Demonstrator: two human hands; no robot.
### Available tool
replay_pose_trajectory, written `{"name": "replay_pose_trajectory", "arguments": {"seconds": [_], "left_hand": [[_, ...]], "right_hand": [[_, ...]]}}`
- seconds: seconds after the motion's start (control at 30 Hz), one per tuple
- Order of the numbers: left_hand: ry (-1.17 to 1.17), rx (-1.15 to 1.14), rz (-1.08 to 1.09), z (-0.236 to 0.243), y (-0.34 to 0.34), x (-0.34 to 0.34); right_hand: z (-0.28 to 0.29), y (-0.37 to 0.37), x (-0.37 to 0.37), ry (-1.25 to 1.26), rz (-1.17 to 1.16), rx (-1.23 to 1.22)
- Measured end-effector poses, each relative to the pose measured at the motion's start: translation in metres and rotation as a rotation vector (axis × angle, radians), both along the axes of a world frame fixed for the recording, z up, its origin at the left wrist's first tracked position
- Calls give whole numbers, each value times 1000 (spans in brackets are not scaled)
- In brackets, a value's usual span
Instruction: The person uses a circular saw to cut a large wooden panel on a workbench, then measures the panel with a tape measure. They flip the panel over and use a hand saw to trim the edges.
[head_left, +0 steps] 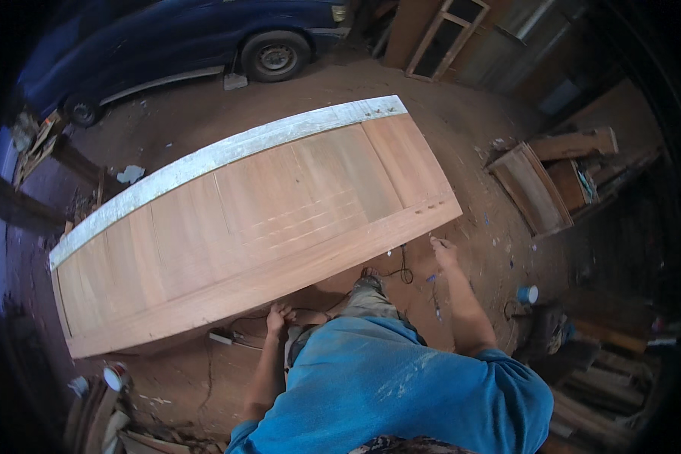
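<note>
A large wooden door lies raised in front of me, with pale reddish boards and one long whitish strip on its far edge. Several small dark holes or marks show near its right end, and rows of light streaks cross its middle. My left hand is closed just by the door's near edge; whether it touches the edge or holds anything is hidden. Off the near right corner, my right hand has its fingers pinched together, and what they hold, if anything, is too small to name.
A blue van stands beyond the door. At right lie a wooden drawer-like box and boards. A paint can sits at lower right, another can at lower left. A dark cord loops on the dirt floor.
</note>
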State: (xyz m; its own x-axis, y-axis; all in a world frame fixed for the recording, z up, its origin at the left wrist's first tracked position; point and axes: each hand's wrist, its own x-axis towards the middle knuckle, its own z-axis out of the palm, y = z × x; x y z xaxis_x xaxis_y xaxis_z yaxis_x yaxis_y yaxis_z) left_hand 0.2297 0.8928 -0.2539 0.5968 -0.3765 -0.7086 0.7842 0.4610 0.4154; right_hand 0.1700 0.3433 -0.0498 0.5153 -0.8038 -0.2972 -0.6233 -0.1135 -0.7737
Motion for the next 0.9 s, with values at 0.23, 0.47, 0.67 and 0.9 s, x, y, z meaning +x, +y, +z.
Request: {"name": "replay_pose_trajectory", "arguments": {"seconds": [0.23, 0.47, 0.67, 0.9], "left_hand": [[124, -382, 314, -2, -202, 26], [-120, -446, 306, -82, -338, 31], [-59, -464, 348, -75, -392, 50], [-36, -481, 360, -68, -429, 58]], "right_hand": [[-14, -156, 54, 184, 143, -326], [-33, -228, 95, 228, 448, 216], [-20, -219, 108, 285, 406, 358], [-4, -216, 115, 350, 382, 362]]}}
